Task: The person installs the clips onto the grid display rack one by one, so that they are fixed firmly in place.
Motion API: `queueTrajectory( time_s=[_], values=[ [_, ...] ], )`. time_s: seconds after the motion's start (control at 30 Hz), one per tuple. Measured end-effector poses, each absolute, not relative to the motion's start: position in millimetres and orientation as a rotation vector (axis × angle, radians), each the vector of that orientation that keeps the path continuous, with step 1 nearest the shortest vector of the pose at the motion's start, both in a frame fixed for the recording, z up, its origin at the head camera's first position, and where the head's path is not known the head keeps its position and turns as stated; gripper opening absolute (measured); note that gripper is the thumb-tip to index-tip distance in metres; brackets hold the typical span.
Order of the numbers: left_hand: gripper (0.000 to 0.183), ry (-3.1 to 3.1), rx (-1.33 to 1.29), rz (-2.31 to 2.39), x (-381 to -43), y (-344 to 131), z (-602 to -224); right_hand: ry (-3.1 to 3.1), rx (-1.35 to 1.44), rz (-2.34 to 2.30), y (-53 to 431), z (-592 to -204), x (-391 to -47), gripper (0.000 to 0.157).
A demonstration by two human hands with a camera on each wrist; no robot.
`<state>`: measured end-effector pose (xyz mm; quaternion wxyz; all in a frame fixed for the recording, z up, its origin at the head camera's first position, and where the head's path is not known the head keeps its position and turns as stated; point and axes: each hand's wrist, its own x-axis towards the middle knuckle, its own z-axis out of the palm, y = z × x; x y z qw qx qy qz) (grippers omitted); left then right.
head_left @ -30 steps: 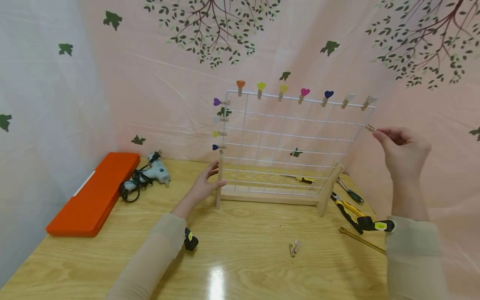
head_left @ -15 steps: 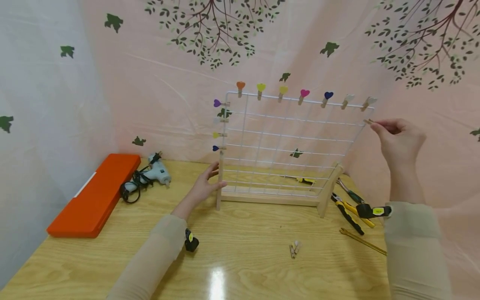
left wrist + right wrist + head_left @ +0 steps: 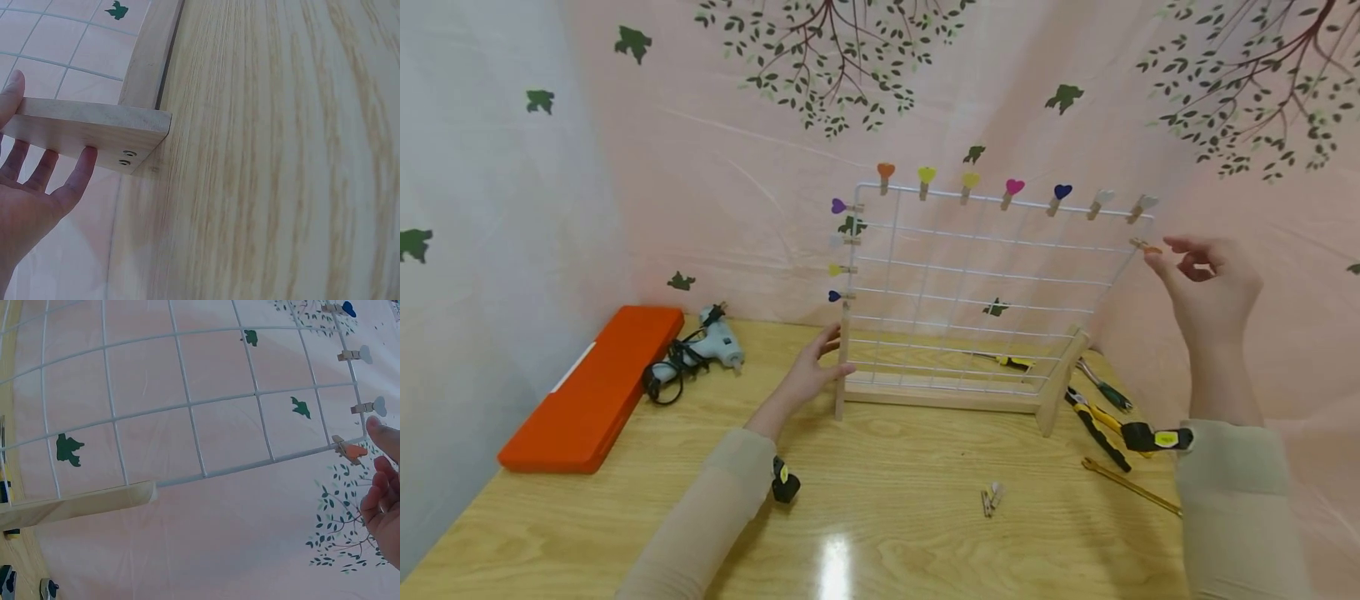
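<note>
A white wire grid (image 3: 955, 271) stands in a wooden frame stand (image 3: 940, 402), with heart clothespins along its top and left edges. My left hand (image 3: 808, 371) holds the stand's left upright, thumb on one side and fingertips on the other in the left wrist view. An orange heart clothespin (image 3: 351, 450) is clipped on the grid's right edge, just below the top corner. Beside it is my right hand (image 3: 1213, 279), thumb and fingers parted and apart from the clothespin in the right wrist view. A white heart clothespin (image 3: 369, 406) sits near my right thumb.
Loose clothespins (image 3: 991, 498) lie on the table in front of the stand. Pliers (image 3: 1097, 427), a wrench (image 3: 1131, 486) and a screwdriver (image 3: 1013, 362) lie at the right and behind. An orange case (image 3: 591, 392) and a glue gun (image 3: 715, 343) are at the left.
My right hand brought the clothespin up to the grid's right edge, then let go and drew slightly right; its orange heart now shows. My left hand stays on the stand.
</note>
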<state>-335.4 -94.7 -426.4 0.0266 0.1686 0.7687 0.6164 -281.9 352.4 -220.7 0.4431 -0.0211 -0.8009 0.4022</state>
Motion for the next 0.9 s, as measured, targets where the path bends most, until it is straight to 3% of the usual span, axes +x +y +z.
queueTrajectory(
  time_s=[0.2,0.47,0.9],
  values=[
    [0.077,2.414,0.537,1.899,-340.0,-92.2,-433.5,-2.163,0.174,0.950,343.0,-248.5,-265.3,0.030],
    [0.078,2.416,0.528,1.912,-339.8,-92.9,-432.8,-2.431,0.761,0.929,300.6,-299.7,-238.7,0.032],
    [0.078,2.414,0.520,1.901,-338.9,-92.2,-430.8,-2.891,1.159,1.103,300.8,-412.1,-229.8,0.032]
  ],
)
